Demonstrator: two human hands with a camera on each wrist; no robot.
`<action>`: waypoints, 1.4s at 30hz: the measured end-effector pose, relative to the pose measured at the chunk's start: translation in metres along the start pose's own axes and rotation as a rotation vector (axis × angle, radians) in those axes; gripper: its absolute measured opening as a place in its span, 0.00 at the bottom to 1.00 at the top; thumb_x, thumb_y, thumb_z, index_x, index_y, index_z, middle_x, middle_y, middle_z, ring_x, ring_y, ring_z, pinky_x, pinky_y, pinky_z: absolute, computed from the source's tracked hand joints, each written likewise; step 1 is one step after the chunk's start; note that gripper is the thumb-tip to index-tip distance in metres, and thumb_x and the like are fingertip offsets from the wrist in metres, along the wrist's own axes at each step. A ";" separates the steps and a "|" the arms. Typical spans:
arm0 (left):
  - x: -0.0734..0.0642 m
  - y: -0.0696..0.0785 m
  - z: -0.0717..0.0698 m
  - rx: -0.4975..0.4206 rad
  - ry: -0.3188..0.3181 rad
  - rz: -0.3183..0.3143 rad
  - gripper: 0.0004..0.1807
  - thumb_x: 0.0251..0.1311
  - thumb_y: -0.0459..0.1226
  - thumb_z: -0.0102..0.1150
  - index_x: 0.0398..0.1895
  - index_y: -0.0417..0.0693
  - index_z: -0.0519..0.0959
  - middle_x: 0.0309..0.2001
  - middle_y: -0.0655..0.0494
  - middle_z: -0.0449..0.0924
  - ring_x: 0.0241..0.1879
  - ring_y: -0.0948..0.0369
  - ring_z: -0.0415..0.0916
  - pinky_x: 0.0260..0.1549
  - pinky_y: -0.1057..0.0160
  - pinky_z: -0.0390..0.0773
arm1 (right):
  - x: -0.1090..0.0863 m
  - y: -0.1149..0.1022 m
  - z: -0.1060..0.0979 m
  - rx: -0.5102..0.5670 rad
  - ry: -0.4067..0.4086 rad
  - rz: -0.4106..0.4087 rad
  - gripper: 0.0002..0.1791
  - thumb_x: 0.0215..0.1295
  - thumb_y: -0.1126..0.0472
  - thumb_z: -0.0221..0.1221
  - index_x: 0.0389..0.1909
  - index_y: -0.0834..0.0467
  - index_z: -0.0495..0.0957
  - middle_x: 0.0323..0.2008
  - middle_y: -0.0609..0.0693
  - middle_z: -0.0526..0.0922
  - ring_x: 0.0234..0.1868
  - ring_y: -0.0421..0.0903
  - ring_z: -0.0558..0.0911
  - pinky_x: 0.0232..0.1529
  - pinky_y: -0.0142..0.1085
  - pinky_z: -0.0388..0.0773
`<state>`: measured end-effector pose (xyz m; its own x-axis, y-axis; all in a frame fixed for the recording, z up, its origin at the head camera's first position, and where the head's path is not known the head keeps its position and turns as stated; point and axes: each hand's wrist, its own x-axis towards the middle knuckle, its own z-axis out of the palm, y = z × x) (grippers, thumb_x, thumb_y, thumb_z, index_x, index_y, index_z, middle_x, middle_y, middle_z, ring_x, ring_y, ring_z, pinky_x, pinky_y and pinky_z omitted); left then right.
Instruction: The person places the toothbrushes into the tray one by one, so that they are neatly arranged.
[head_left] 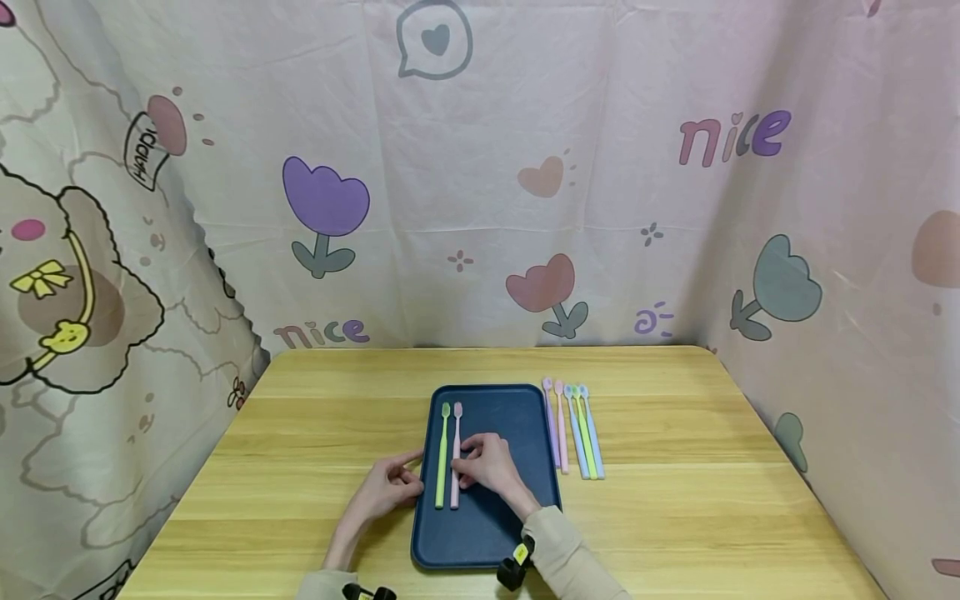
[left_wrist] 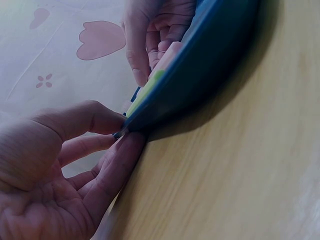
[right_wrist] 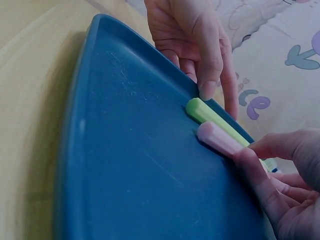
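Note:
A dark blue tray (head_left: 502,533) lies on the wooden table. Inside it, a green toothbrush (head_left: 441,467) and a pink toothbrush (head_left: 456,433) lie side by side along the left part, bristle heads at the far end. My right hand (head_left: 491,462) pinches the pink toothbrush by its handle between thumb and fingers, as the right wrist view shows at the pink handle (right_wrist: 217,137). At the tray's left edge my left hand (head_left: 390,487) grips the rim, thumb on top and fingers at the outer side in the left wrist view (left_wrist: 107,145).
Just right of the tray, several toothbrushes lie in a row on the table (head_left: 675,517): a purple one (head_left: 552,425), a pink one (head_left: 562,429), a green one (head_left: 585,433) and blue ones (head_left: 593,433). A printed curtain (head_left: 465,292) hangs behind the table.

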<state>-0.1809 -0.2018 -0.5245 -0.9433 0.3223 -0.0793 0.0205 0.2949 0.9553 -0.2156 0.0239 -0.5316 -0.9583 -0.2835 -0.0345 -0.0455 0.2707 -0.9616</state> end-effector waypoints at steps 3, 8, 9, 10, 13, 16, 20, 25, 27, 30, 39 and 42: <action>0.000 0.001 0.000 -0.002 0.002 -0.003 0.36 0.58 0.27 0.61 0.71 0.27 0.64 0.32 0.42 0.83 0.28 0.66 0.78 0.29 0.69 0.82 | 0.001 0.000 0.000 -0.001 0.002 0.003 0.16 0.61 0.65 0.67 0.47 0.69 0.81 0.23 0.57 0.87 0.19 0.47 0.86 0.24 0.37 0.85; -0.001 0.002 0.000 -0.003 0.006 -0.008 0.36 0.58 0.28 0.62 0.71 0.27 0.64 0.33 0.41 0.83 0.28 0.65 0.78 0.29 0.68 0.82 | 0.001 -0.002 -0.003 0.028 -0.002 0.007 0.18 0.61 0.64 0.67 0.49 0.69 0.80 0.24 0.57 0.87 0.18 0.43 0.85 0.24 0.37 0.85; -0.001 0.002 0.000 -0.003 0.009 -0.010 0.36 0.57 0.28 0.62 0.71 0.27 0.64 0.33 0.41 0.83 0.28 0.65 0.78 0.29 0.68 0.82 | 0.000 -0.003 -0.005 0.037 0.000 0.006 0.18 0.62 0.63 0.67 0.50 0.69 0.80 0.24 0.58 0.88 0.18 0.42 0.85 0.24 0.38 0.85; -0.001 0.002 0.000 -0.004 0.010 -0.014 0.36 0.57 0.28 0.63 0.71 0.28 0.64 0.33 0.41 0.83 0.28 0.65 0.78 0.29 0.68 0.82 | 0.000 -0.004 -0.007 0.047 0.002 0.000 0.19 0.62 0.63 0.66 0.50 0.70 0.79 0.25 0.59 0.88 0.18 0.42 0.85 0.24 0.38 0.85; -0.001 0.001 0.001 -0.001 0.018 -0.023 0.37 0.57 0.28 0.63 0.70 0.27 0.64 0.33 0.43 0.83 0.28 0.65 0.78 0.29 0.68 0.83 | -0.004 -0.007 -0.018 0.062 0.014 -0.029 0.21 0.63 0.63 0.65 0.53 0.72 0.78 0.28 0.64 0.87 0.19 0.43 0.85 0.25 0.40 0.86; -0.001 0.001 0.001 0.006 0.021 -0.025 0.37 0.57 0.28 0.63 0.70 0.27 0.64 0.33 0.44 0.83 0.29 0.65 0.78 0.29 0.68 0.83 | -0.009 -0.007 -0.034 0.048 0.029 -0.081 0.22 0.64 0.64 0.64 0.54 0.74 0.77 0.30 0.68 0.86 0.19 0.43 0.86 0.25 0.40 0.86; -0.001 0.001 0.001 -0.003 0.020 -0.025 0.37 0.56 0.28 0.63 0.70 0.26 0.64 0.33 0.43 0.83 0.29 0.65 0.79 0.30 0.67 0.84 | -0.014 0.000 -0.058 0.009 0.069 -0.154 0.19 0.65 0.66 0.63 0.52 0.75 0.77 0.31 0.71 0.85 0.19 0.44 0.85 0.23 0.39 0.85; -0.001 0.000 0.000 -0.001 0.021 -0.033 0.37 0.57 0.28 0.63 0.70 0.26 0.64 0.33 0.44 0.83 0.29 0.64 0.79 0.30 0.66 0.85 | -0.023 0.015 -0.091 0.049 0.209 -0.149 0.16 0.62 0.72 0.63 0.50 0.76 0.77 0.31 0.74 0.84 0.18 0.46 0.83 0.21 0.41 0.84; -0.001 -0.001 0.000 0.007 0.020 -0.036 0.37 0.57 0.28 0.63 0.71 0.27 0.64 0.34 0.44 0.83 0.29 0.64 0.78 0.30 0.65 0.85 | -0.027 0.020 -0.104 0.069 0.291 -0.125 0.16 0.61 0.74 0.63 0.49 0.77 0.78 0.31 0.73 0.84 0.18 0.44 0.82 0.19 0.39 0.82; 0.001 -0.002 0.001 0.006 0.017 -0.039 0.37 0.58 0.29 0.63 0.71 0.27 0.64 0.34 0.45 0.83 0.29 0.63 0.78 0.31 0.63 0.86 | -0.034 0.028 -0.126 0.079 0.407 -0.099 0.16 0.60 0.74 0.63 0.49 0.76 0.79 0.32 0.69 0.84 0.19 0.40 0.81 0.19 0.34 0.80; 0.000 -0.002 0.000 0.001 0.012 -0.031 0.37 0.57 0.29 0.63 0.70 0.26 0.64 0.33 0.47 0.83 0.29 0.65 0.78 0.30 0.65 0.85 | -0.052 0.055 -0.174 0.070 0.617 -0.064 0.15 0.61 0.74 0.61 0.50 0.73 0.80 0.29 0.43 0.79 0.18 0.34 0.77 0.13 0.28 0.72; 0.000 -0.001 0.000 -0.003 0.013 -0.038 0.37 0.57 0.29 0.63 0.71 0.27 0.64 0.32 0.49 0.83 0.29 0.65 0.78 0.30 0.66 0.85 | -0.055 0.062 -0.180 0.058 0.619 -0.050 0.15 0.62 0.74 0.61 0.49 0.73 0.80 0.29 0.43 0.77 0.16 0.35 0.74 0.11 0.29 0.70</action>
<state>-0.1812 -0.2024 -0.5259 -0.9477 0.2989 -0.1115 -0.0162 0.3040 0.9525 -0.2160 0.2222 -0.5406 -0.9420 0.2960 0.1581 -0.0953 0.2159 -0.9718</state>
